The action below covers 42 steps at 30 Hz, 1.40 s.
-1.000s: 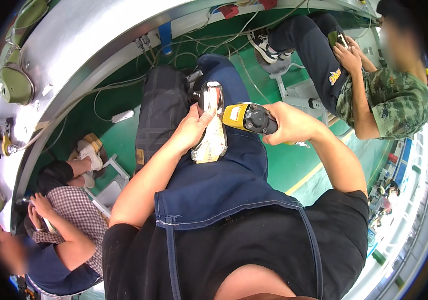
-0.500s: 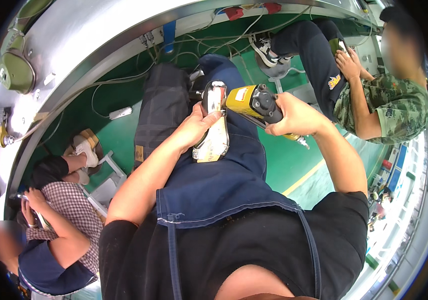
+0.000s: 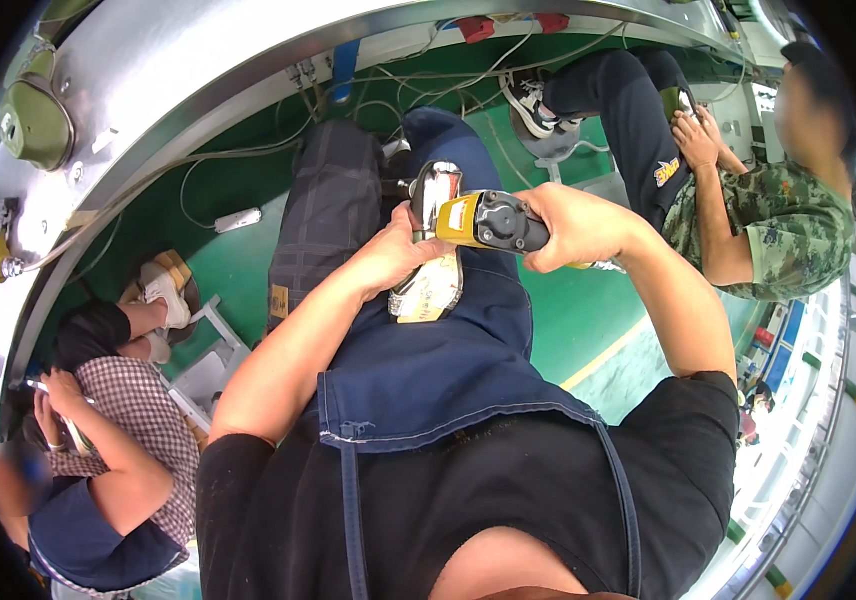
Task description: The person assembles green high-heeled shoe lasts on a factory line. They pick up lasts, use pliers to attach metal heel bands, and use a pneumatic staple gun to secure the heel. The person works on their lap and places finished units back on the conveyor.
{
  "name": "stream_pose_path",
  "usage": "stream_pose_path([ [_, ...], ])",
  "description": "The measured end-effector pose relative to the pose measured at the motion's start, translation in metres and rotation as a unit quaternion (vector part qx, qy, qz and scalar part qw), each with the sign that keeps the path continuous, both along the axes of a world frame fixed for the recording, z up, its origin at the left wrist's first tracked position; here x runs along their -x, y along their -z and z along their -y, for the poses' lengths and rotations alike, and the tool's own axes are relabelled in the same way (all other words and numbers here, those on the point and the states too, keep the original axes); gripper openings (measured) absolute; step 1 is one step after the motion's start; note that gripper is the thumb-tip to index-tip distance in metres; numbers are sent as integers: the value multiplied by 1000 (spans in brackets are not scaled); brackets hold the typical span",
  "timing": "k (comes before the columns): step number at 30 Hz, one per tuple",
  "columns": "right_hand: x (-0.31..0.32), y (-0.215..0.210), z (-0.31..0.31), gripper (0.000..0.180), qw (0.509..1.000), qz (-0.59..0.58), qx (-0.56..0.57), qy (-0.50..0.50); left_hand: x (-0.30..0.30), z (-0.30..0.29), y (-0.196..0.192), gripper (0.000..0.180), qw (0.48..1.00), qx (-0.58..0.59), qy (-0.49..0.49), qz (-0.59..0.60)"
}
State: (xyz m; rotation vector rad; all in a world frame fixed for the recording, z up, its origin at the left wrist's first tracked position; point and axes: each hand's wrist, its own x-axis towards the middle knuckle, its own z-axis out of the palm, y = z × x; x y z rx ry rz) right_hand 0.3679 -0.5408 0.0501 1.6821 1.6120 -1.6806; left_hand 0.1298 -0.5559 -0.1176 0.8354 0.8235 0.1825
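Note:
A shoe last [image 3: 428, 292] rests on my lap, its long shiny silver-and-cream face turned up and its sides dark. My left hand [image 3: 398, 250] grips it around the middle, with the thumb across the upper face. My right hand [image 3: 578, 228] is wrapped around a yellow-and-black pneumatic staple gun [image 3: 496, 222]. The tool's yellow nose lies over the right side of the last, close to my left thumb. Whether the nose touches the last I cannot tell. My right hand partly hides the tool's rear end.
A metal workbench [image 3: 188, 75] curves along the far and left sides, with olive-green rounded pieces [image 3: 36, 125] on it. Cables and a white power strip [image 3: 238, 220] hang below. One person [image 3: 108, 470] sits at left, another [image 3: 798, 230] at right, near a stool [image 3: 548, 140].
My right hand has brought the staple gun left and turned it, so its nose now overlaps the last. My left hand still holds the last, which has barely moved.

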Motion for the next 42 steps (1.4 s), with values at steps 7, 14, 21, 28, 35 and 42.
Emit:
stream_pose_path([
  [7, -12, -47, -48, 44, 949, -35, -309, 62, 4, 0, 14, 98, 1000, -15, 1, -12],
  [14, 10, -55, -174, 45, 798, 200, -568, -31, 3, -4, 10, 78, 999, 20, -45, 18],
  [21, 20, 15, -270, 36, 639, 208, -723, -160, -10, -10, 17, 33, 988, 94, -69, 103],
  [28, 78, 55, -276, 38, 643, 78, -751, -125, -15, -8, 17, 37, 979, 167, -83, 85],
  [35, 49, 37, -197, 26, 639, -29, -766, -63, -14, -2, 4, 31, 977, 169, -112, 70],
  [42, 3, 28, -32, 30, 829, -136, -525, 136, -4, 11, -35, 83, 983, -60, -148, 87],
])
